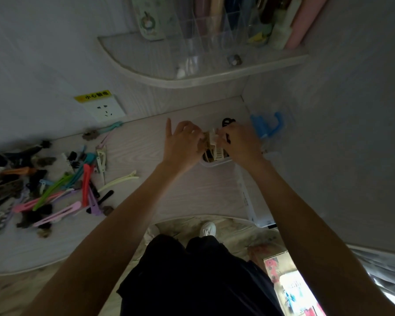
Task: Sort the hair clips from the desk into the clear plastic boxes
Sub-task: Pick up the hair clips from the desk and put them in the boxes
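Clearly both hands are busy over the small clear plastic box (pixel 216 161) that stands on the pale wood-grain desk (pixel 180 195), near its right back corner. The left hand (pixel 183 142) pinches a brownish claw clip (pixel 206 136) between thumb and fingers, its index finger sticking up free. The right hand (pixel 240 142) is closed on a cream-white plastic claw clip (pixel 214 137), with something small and black tucked against its fingers; what that is I cannot tell. Both clips sit just above the box, which already holds several others.

Such clips are likely light, stiff and spring-loaded, with smooth plastic that can slip, so the safest hold is across the two wings near the hinge, not on the thin teeth, which may snap or snag on neighbours.

Well apart to the left lies the heap of unsorted hair clips (pixel 43 183): long flat duckbill clips in pink, green, orange and purple, plus dark fuzzy ones. The flat ones are probably best lifted by the tail end.
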Motion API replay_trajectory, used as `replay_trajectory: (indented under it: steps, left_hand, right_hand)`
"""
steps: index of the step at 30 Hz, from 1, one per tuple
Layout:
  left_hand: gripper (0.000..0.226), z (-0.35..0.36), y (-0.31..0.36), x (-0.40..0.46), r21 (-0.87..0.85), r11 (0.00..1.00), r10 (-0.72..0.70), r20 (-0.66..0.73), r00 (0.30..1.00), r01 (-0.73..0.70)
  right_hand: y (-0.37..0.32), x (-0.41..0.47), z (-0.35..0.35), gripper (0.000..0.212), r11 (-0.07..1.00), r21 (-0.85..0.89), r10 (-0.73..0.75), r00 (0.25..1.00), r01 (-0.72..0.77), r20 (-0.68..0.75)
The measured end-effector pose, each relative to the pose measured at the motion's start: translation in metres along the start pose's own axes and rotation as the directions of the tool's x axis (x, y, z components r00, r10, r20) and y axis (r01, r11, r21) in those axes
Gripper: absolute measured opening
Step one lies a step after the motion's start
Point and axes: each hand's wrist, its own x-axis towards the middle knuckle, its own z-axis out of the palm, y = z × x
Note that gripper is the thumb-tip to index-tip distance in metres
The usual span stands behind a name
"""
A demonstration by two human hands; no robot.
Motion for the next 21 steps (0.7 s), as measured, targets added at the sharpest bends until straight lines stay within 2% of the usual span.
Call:
replay_trajectory:
  steps: [2,5,8,10,13,15,17,19,21]
  left_hand:
    - [0.028,0.001,-0.006,-0.003,-0.007,1.000,0.029,0.036,0.999,-0.029]
    - [0.029,0.002,-0.011,-0.003,-0.042,0.998,0.057,0.056,0.997,-0.055]
    - [0.027,0.005,-0.016,-0.003,-0.120,0.991,0.066,0.025,0.997,-0.063]
    - [0.027,0.004,-0.022,-0.006,-0.215,0.973,0.086,-0.006,0.996,-0.085]
    - [0.029,-0.004,-0.040,-0.019,-0.338,0.935,0.068,-0.120,0.990,-0.106]
    - [0.031,-0.014,-0.054,-0.036,-0.383,0.921,-0.005,-0.182,0.983,-0.067]
    - [0.025,-0.023,-0.081,-0.061,-0.426,0.904,-0.132,-0.216,0.968,0.028]
    - [0.023,-0.032,-0.113,-0.089,-0.490,0.861,-0.277,-0.226,0.934,0.137]
    - [0.021,-0.039,-0.155,-0.123,-0.480,0.830,-0.419,-0.202,0.885,0.284]
  right_hand:
    - [0.008,-0.002,0.005,0.024,0.997,-0.070,0.015,0.999,-0.018,-0.043]
    - [0.016,0.000,0.004,0.028,0.985,-0.169,0.016,0.997,-0.029,-0.081]
    - [0.009,0.005,0.002,0.031,0.970,-0.239,-0.047,0.998,0.053,0.031]
    - [0.004,0.001,0.002,0.035,0.977,-0.209,-0.040,0.998,0.050,0.053]
    - [-0.014,-0.010,0.006,0.036,0.997,-0.078,-0.036,0.995,0.029,-0.092]
    - [-0.037,-0.017,0.008,0.032,0.996,0.025,-0.078,0.979,0.084,-0.186]
    - [-0.073,-0.017,0.018,0.030,0.973,0.114,-0.172,0.962,0.199,-0.212]
    - [-0.112,-0.015,0.035,0.029,0.949,0.124,-0.264,0.947,0.289,-0.182]
    - [-0.156,-0.009,0.062,0.027,0.914,0.164,-0.359,0.928,0.371,-0.100]
